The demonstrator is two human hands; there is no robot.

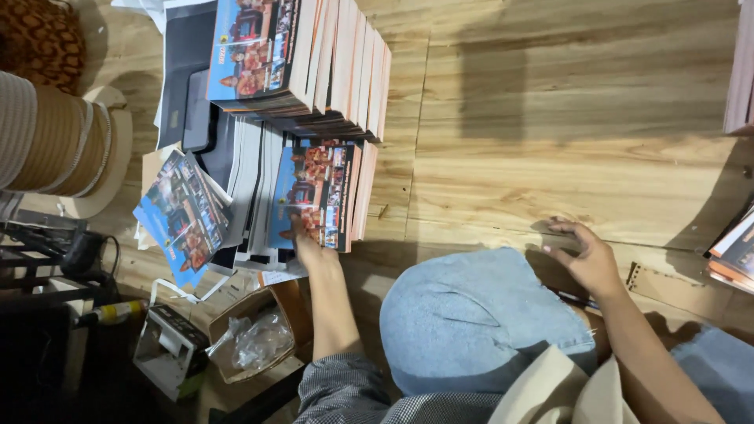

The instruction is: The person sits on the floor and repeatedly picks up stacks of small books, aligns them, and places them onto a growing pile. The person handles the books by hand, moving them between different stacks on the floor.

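Observation:
My left hand (311, 245) lies flat on the near edge of the top booklet of a short stack of colourful booklets (318, 192) on the wooden floor (550, 118). Its fingers rest on the cover and do not seem to grip it. My right hand (585, 255) rests on the floor with its fingers spread, holding nothing, just beyond my bent knee in blue jeans (471, 322). A dark pen-like thing (577, 299) lies under that wrist.
A taller stack of the same booklets (314, 55) stands behind the short one, partly on a black machine (188, 86). Loose booklets (184, 216) fan out at left. Coil spools (47, 133), a cardboard box with a plastic bag (255, 339), more books (734, 251) and a punched cardboard strip (667, 286) surround me.

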